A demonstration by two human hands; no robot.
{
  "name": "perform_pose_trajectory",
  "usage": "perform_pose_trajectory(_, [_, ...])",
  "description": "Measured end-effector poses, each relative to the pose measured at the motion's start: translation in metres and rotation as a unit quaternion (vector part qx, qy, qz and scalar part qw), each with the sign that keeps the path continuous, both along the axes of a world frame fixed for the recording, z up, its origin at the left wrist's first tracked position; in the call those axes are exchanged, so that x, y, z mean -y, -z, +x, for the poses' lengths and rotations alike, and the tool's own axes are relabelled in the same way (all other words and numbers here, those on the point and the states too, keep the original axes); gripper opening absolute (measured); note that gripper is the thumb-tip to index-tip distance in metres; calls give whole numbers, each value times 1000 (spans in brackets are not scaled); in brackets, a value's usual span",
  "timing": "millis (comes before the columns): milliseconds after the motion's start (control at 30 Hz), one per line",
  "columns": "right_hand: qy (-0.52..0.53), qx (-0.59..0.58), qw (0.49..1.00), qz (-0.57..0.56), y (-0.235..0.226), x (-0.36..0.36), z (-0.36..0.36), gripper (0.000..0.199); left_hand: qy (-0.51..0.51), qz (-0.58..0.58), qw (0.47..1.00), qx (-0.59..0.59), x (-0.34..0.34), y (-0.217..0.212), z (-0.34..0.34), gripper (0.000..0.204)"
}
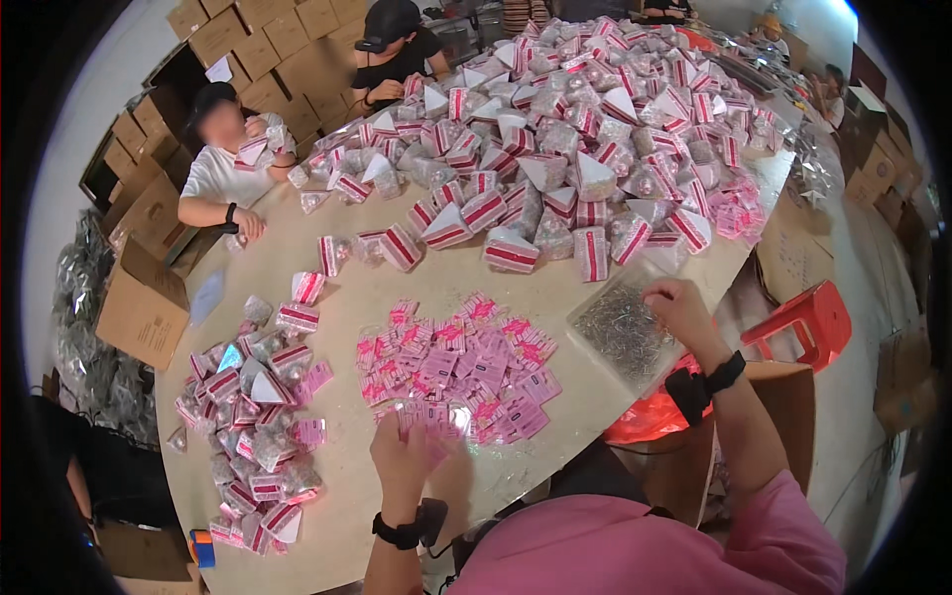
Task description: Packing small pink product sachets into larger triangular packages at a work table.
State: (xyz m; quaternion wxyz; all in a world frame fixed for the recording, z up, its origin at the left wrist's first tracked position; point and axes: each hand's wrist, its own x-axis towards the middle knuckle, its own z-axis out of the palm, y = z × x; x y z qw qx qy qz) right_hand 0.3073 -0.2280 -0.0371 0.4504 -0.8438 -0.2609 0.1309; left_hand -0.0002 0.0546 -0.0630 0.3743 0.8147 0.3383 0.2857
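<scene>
Head view: left hand rests at the near edge of a spread of small flat pink printed paper cards on the pale tabletop, fingers curled around a few cards — how firmly, cannot tell. Right hand reaches over a clear plastic bag of small silvery metal pieces, fingertips pinched; whether anything is caught, cannot tell. Cards look light, thin, bendable, likely slippery in a stack — best pinched by an edge. Metal pieces are tiny, loose, best taken in a pinch.
</scene>
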Motion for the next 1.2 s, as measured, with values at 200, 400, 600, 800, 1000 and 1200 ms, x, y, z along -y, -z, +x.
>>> perform_pose_trajectory(200, [-2, -104, 994, 32, 12, 9, -3, 14, 25, -115, 993, 2, 15, -20, 5, 20])
perform_pose_trajectory(400, [-54, -306, 938, 154, -5, 0, -33, 15, 49, -257, 957, 128, 30, -30, 14, 12])
perform_pose_trajectory(600, [-103, -431, 869, 218, -1, -28, -94, 13, 34, -399, 893, 207, 34, -31, 19, 9])
perform_pose_trajectory(800, [-192, -460, 839, 218, -12, -59, -133, 10, 53, -477, 848, 223, 35, -35, 18, 7])
perform_pose_trajectory(1000, [-254, -286, 909, 165, -30, -81, -152, 8, 42, -530, 801, 276, 46, -56, 27, 10])
perform_pose_trajectory(1200, [-216, -291, 921, 146, -30, -86, -163, 8, 34, -501, 810, 302, 52, -59, 26, 13])
